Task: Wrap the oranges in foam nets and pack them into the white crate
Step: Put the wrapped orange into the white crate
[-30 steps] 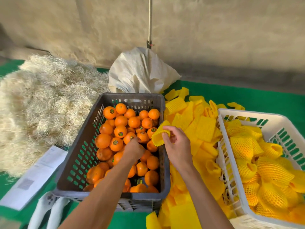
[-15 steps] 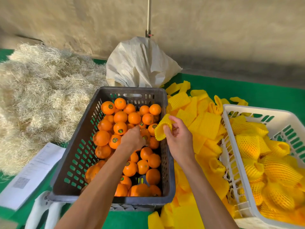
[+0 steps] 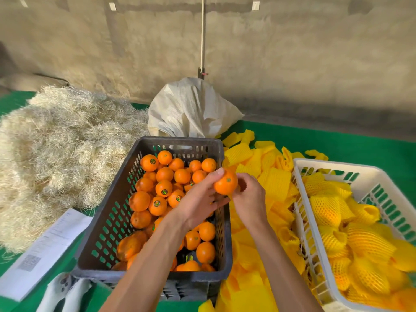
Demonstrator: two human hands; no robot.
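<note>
Now left hand (image 3: 198,202) lifts orange (image 3: 225,183).

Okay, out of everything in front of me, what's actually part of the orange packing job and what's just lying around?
Part of the job:
orange held between left hand and right hand
dark crate of oranges
loose foam nets
white crate

Just lying about:
straw pile
white sack
printed sheet

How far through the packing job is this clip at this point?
Done: many netted oranges already lie in the white crate. In hand: the left hand holds a bare orange against the right hand; any net there is hidden. Left: the grey crate holds many unwrapped oranges, with spare nets beside it.
</note>
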